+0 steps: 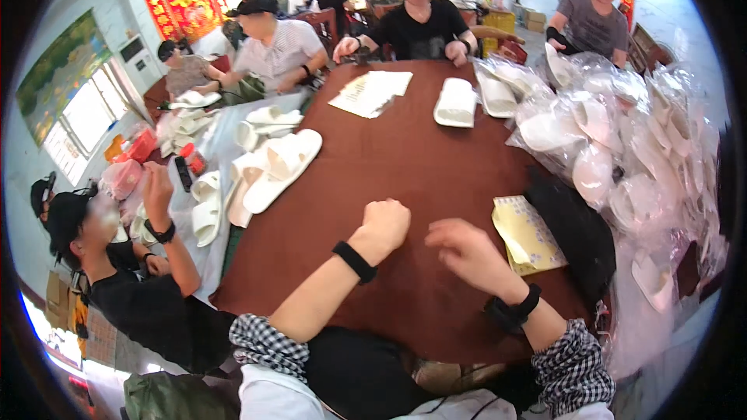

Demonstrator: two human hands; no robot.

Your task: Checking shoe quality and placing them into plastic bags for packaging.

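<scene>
Above the brown tablecloth [366,163] my left hand [385,227] is curled into a fist, and nothing shows in or around it. To its right, my right hand [473,255] is held with fingers loosely stretched toward the left, slightly blurred and holding nothing visible. The two hands are apart. A yellow patterned sheet [527,235] lies just beyond my right wrist, partly beside a black cloth item [572,225]. Nearest my left hand, on the far left side, is a white open-toed slipper [289,167] lying among other slippers.
White slippers in clear plastic bags [599,124] pile up along the right. White papers [372,93] and a white slipper [455,103] lie farther back. More slippers [206,206] rest at left, near a co-worker with a raised hand [159,194]. Other people sit around the table.
</scene>
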